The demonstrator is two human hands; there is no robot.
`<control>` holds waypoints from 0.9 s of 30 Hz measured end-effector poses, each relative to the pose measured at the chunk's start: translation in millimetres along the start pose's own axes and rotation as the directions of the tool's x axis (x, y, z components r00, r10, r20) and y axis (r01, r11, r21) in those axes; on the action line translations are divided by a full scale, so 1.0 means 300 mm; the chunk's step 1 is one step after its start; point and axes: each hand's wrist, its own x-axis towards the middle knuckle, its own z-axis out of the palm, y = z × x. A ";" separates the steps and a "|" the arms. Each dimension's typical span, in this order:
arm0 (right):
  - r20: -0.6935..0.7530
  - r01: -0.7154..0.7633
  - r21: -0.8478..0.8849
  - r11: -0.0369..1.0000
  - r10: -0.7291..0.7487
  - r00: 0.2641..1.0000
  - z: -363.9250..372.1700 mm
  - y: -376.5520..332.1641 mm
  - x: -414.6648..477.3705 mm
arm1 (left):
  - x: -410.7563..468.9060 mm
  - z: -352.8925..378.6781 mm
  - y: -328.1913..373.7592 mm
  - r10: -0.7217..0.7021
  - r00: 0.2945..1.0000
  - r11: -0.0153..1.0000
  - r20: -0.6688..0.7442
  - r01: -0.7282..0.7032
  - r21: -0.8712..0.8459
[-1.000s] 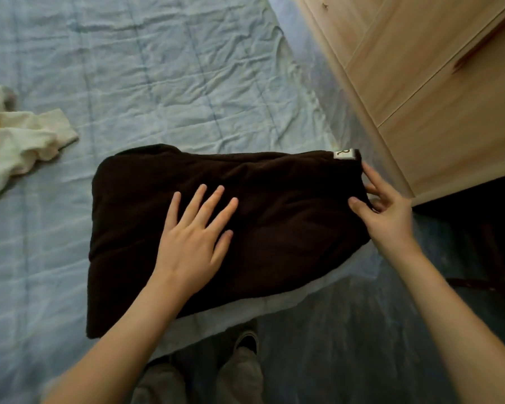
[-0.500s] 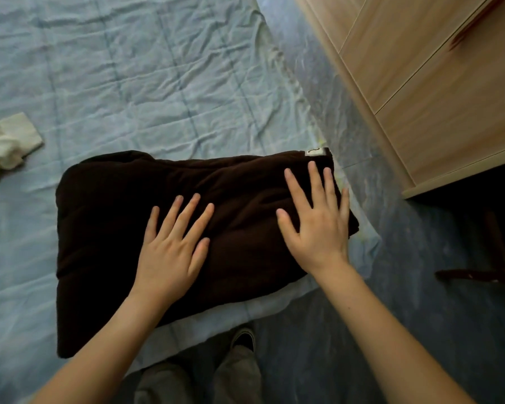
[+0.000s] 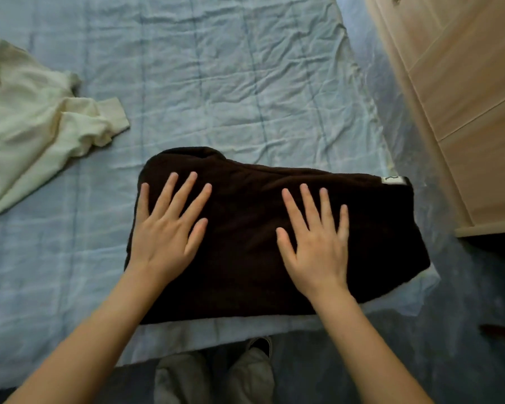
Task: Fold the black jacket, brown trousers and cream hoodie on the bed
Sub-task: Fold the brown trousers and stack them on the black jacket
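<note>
Currently, your left hand [image 3: 164, 237] and right hand [image 3: 318, 246] lie open, gripping nothing, flattening the folded dark-brown fleece trousers [image 3: 245, 225] at the blue-sheeted bed [image 3: 245, 83]'s near edge.

Soft, dim daylight falls evenly across the wrinkled pale-blue bed sheet [image 3: 245, 83], brightest toward the upper right, where the wooden wardrobe [image 3: 464, 97] looks washed out and faintly hazy. The folded brown trousers [image 3: 245, 228] sink into near-black with little texture showing, and the floor [image 3: 478, 287] at lower right lies in deep shadow. Wide-angle distortion bends the straight lines near the frame's edges, and detail is slightly soft throughout, with no harsh glare.
</note>
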 end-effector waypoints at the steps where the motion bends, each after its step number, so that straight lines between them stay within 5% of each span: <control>1: 0.042 -0.012 -0.007 1.000 0.012 0.999 0.041 -0.001 -0.001 | -0.006 0.029 -0.014 -0.019 0.999 1.000 0.034 0.020 -0.001; 6: 0.103 -0.055 0.002 0.998 0.055 0.993 0.087 0.002 -0.018 | 0.002 0.068 0.000 -0.043 0.987 0.995 0.153 0.056 -0.080; 8: 0.122 -0.059 -0.019 0.998 0.061 0.991 0.045 -0.008 -0.007 | -0.006 0.022 -0.026 -0.016 0.996 0.985 0.089 0.031 -0.169; 10: 0.077 -0.083 0.011 0.996 0.082 0.994 0.004 -0.046 -0.007 | -0.050 -0.011 -0.074 -0.156 0.988 0.928 -0.015 0.142 -0.345; 11: 0.045 -0.082 0.092 0.992 0.078 0.996 -0.010 -0.091 -0.012 | -0.081 -0.021 -0.097 -0.304 0.952 0.843 -0.021 0.259 -0.471; 13: 0.010 -0.014 0.264 0.964 0.012 1.000 -0.010 -0.227 -0.029 | -0.143 -0.028 -0.129 -0.564 0.796 0.444 0.220 0.517 -0.732; 15: 0.014 0.060 0.292 0.955 -0.067 0.998 0.024 -0.374 -0.050 | -0.185 -0.030 -0.135 -0.565 0.652 -0.004 0.506 0.611 -0.792; 16: 0.046 0.061 0.287 0.956 -0.077 0.996 0.048 -0.429 -0.056 | -0.200 -0.031 -0.133 -0.523 0.643 -0.097 0.559 0.607 -0.789; 21: 0.170 0.025 0.087 0.996 -0.039 0.985 0.148 -0.503 -0.058 | -0.218 -0.042 -0.160 -0.347 0.820 0.085 0.455 0.510 -0.856; 27: 0.096 0.015 0.153 0.988 -0.030 0.995 0.126 -0.622 -0.056 | -0.254 -0.117 -0.255 -0.378 0.873 0.029 0.309 0.344 -0.938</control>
